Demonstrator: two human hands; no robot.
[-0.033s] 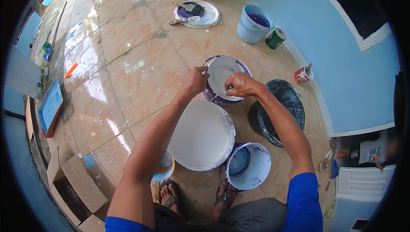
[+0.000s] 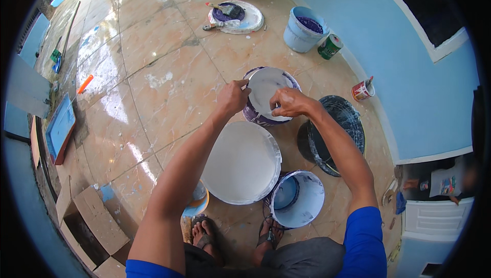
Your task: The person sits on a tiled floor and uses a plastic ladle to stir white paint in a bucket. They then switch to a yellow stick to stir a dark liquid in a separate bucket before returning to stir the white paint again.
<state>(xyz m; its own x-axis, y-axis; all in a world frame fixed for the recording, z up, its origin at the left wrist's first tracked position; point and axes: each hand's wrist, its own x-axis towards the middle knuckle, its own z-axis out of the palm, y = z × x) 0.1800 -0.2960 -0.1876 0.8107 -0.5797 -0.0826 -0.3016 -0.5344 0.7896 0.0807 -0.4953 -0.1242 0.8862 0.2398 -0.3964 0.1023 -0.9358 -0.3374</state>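
Note:
A purple-stained paint bucket [image 2: 253,114] with a pale round surface [image 2: 263,92] inside its rim stands in front of me. At its left rim, my left hand [image 2: 233,97] is closed, fingers curled over the edge. My right hand [image 2: 287,102] bends over the bucket's right side, fingers pinched; what they hold, if anything, is hidden. Nearer to me is a wide, round white container [image 2: 243,163] with a smooth white top; I cannot tell whether that is paint or a lid. Beside it lies a tilted pale-blue bucket [image 2: 311,196].
Under my right forearm is a black tub [image 2: 353,124] smeared with paint. By the wall stand a light-blue bucket [image 2: 302,40], a green can [image 2: 330,46] and a red-labelled can [image 2: 363,90]. A paint-covered lid [image 2: 250,19] carries a brush. Leftward are a blue tray [image 2: 60,127] and a cardboard box [image 2: 99,216].

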